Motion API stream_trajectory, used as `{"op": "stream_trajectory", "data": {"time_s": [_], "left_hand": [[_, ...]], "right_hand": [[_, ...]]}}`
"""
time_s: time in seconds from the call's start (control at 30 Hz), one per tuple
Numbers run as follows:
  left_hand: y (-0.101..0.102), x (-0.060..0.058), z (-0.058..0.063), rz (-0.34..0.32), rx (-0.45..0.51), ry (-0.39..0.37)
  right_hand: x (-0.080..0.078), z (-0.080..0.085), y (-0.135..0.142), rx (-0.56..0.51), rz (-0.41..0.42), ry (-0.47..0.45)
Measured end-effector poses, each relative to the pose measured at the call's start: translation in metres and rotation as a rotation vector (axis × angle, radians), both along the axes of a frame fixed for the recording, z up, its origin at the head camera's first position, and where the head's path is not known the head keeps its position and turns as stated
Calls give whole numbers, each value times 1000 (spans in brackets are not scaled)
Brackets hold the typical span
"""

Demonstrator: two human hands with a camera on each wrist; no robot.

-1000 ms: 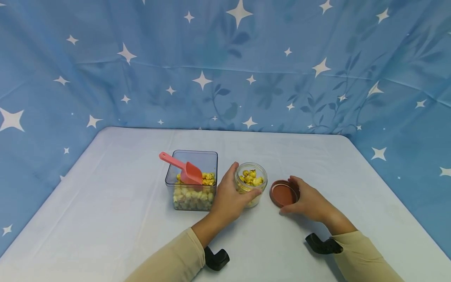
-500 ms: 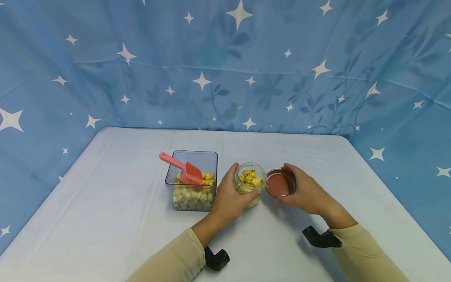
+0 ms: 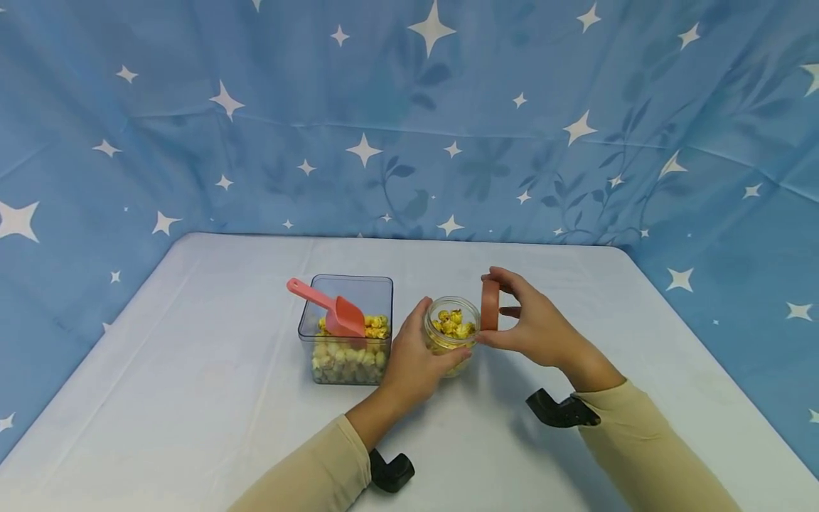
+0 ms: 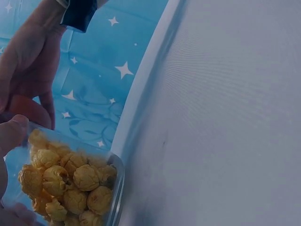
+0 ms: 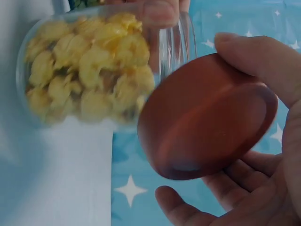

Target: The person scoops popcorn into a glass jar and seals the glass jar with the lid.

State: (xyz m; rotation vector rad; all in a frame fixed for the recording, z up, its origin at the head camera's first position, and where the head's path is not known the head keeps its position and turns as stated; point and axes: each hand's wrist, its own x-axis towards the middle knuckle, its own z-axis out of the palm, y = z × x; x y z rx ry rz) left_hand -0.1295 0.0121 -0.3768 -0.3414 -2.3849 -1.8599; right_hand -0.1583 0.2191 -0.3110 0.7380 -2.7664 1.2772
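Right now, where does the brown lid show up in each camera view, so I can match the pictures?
Head: the brown lid is held on edge by the right hand, just right of the popcorn jar.
Left wrist: the lid is not in it; only the jar and part of the right hand show.
Right wrist: the lid fills the centre-right.
Shared landmark: the popcorn jar.

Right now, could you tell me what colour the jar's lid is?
The lid is reddish-brown, clearest in the right wrist view.

My white desk (image 3: 192,398) carries a clear square tub (image 3: 346,334) and a glass jar (image 3: 451,340) just beside it.
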Motion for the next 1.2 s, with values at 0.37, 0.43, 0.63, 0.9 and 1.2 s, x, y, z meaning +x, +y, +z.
{"op": "stream_trajectory", "data": {"time_s": [0.37, 0.43, 0.63, 0.9, 1.2], "left_hand": [[-2, 0, -3, -19, 5, 0], [-3, 0, -3, -22, 10, 5], [-3, -1, -3, -30, 21, -7], [-1, -1, -3, -20, 14, -18], [-3, -1, -2, -19, -2, -21]], "right_hand": [[-9, -1, -29, -69, 70, -31], [-10, -1, -32, -71, 78, -40], [-10, 0, -40, -28, 87, -40], [-7, 2, -44, 33, 60, -50], [-4, -2, -48, 44, 24, -3]]}}
